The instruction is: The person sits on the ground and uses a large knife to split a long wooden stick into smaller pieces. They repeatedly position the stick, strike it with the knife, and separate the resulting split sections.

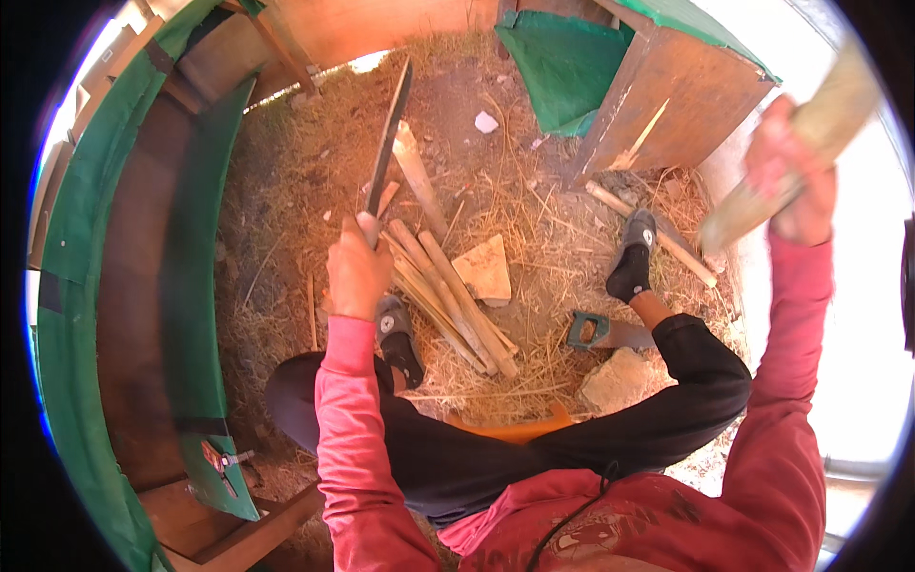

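Observation:
My left hand [360, 272] is closed around the pale handle of a machete [391, 138], whose long dark blade points away from me and slightly right. Beyond my left shoe, the blade passes over or beside an upright-looking piece of wood [416, 176]; contact cannot be made out. Raised at the far right, my right hand [799, 181] grips a thick wooden stick [839, 105], blurred and held at a slant. Between my feet lies a bundle of split wooden sticks [456, 300], to the right of my left shoe.
A pale stone block [484, 270] sits beside the sticks. Near my right leg lie a green-handled handsaw [589, 330] and another stone [618, 379]. More sticks [681, 257] lie beyond my right foot. Green-covered wooden structures stand left [205, 276] and far right [672, 100]. Straw covers the ground.

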The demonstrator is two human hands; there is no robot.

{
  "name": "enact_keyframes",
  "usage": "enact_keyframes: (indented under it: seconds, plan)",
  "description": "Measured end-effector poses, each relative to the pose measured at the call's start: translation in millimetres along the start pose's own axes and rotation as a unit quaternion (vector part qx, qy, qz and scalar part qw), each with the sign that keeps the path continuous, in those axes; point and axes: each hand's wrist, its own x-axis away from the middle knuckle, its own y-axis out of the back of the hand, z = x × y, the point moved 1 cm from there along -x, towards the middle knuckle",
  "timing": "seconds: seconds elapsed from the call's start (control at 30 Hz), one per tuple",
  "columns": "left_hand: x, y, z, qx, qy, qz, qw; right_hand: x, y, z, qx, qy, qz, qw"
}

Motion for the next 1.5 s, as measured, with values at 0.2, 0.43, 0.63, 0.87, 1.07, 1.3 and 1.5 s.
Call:
enact_keyframes:
  seconds: [0.2,0.43,0.63,0.87,1.07,1.3,1.5]
  plan:
    - [4,21,10,-0.001,0.057,0.04,0.998,71,-25,-5,0.053,-0.092,0.024,0.994]
    - [10,-19,-11,-0.033,0.077,0.171,0.982,245,-28,-55,-0.001,-0.621,0.11,0.776]
    - [12,-49,-24,-0.105,0.018,0.081,0.991,256,-52,-71,-0.041,-0.575,0.032,0.817]
    - [-3,-22,-6,-0.183,0.0,-0.043,0.982,254,-62,-100,0.002,-0.495,0.04,0.868]
    - [-7,6,34,-0.19,0.069,-0.077,0.976,232,-64,-196,0.245,-0.448,0.069,0.857]
    - [-7,-3,30,-0.154,0.07,-0.064,0.983,59,-222,-206,0.125,-0.279,0.177,0.936]
    - [16,-25,9,-0.058,0.082,-0.036,0.994,-10,-321,-212,0.006,-0.375,0.054,0.925]
